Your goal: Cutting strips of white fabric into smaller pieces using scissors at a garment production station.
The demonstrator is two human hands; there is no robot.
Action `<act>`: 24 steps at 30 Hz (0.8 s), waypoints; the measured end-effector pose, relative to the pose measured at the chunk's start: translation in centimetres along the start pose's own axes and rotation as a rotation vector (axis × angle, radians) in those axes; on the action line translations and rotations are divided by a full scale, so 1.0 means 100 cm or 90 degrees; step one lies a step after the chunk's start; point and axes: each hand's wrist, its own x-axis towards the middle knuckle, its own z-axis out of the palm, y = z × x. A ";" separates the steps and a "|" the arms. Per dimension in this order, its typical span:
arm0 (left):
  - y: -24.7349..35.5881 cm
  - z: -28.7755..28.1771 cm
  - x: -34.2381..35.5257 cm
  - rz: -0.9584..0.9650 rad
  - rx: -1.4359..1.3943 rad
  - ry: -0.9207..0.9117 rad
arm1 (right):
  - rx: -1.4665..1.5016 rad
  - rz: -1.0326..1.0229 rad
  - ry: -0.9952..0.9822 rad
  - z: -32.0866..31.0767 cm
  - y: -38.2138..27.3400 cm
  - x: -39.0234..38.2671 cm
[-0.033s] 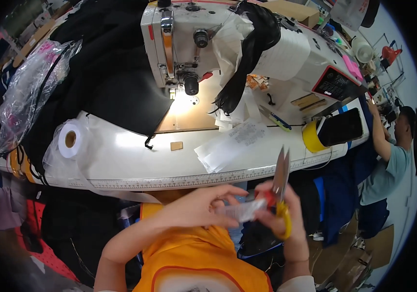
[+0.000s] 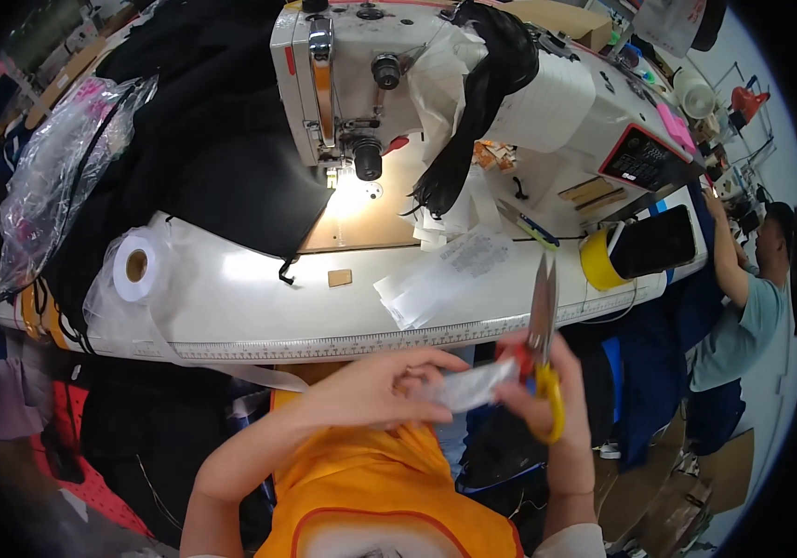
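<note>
Above my lap, just off the near table edge, I hold a small whitish strip [image 2: 480,385], perhaps a bundle of labels, stretched between both hands; it is blurred. My left hand [image 2: 385,386] pinches its left end with curled fingers. My right hand [image 2: 547,395] grips scissors [image 2: 542,321] with red and yellow handles, blades pointing up and away from me. The fingers of that hand also touch the strip's right end. Printed white label strips [image 2: 436,279] lie on the table beyond my hands, partly overlapping.
A white sewing machine [image 2: 547,112] with a lit needle area stands ahead. Black fabric [image 2: 240,186] covers the left side. Nearby are a roll of white tape [image 2: 137,267], a yellow tape roll [image 2: 596,261], a phone [image 2: 654,244] and a snips tool [image 2: 533,226]. A co-worker [image 2: 752,288] sits at right.
My right hand and the scissors have shifted slightly up and away from me. The whitish strip between my hands shows more of its length and is tilted up to the right.
</note>
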 end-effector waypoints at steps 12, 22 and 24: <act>0.004 -0.038 0.008 -0.044 0.099 0.203 | -0.326 -0.110 0.179 -0.049 0.040 0.091; 0.014 -0.036 0.018 -0.028 0.141 0.304 | -0.498 -0.211 0.246 -0.036 0.042 0.041; 0.011 -0.035 0.018 -0.037 0.149 0.308 | -0.214 -0.064 0.039 -0.026 0.045 0.001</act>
